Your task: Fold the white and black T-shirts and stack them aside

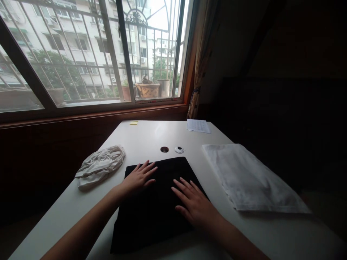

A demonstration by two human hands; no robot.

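A black folded cloth (pixel 154 216) lies flat on the white table in front of me; its exact kind I cannot make out. My left hand (pixel 139 177) rests on its upper left part, fingers spread. Lower down on its right side lies my right hand (pixel 189 198), palm down with the fingers stretched out. Neither hand grips anything. Left of the cloth sits a crumpled, off-white bundle of fabric (pixel 101 166). To the right, a translucent whitish bag or sheet (pixel 252 180) is spread flat, apart from my right hand.
Beyond the black cloth, the white table (pixel 146 141) has a round cable hole (pixel 164 149) with a white ring-shaped cover (pixel 179 149) beside it. Papers (pixel 198 126) and a yellow note (pixel 133 123) lie at the far edge. A barred window (pixel 89 54) stands behind.
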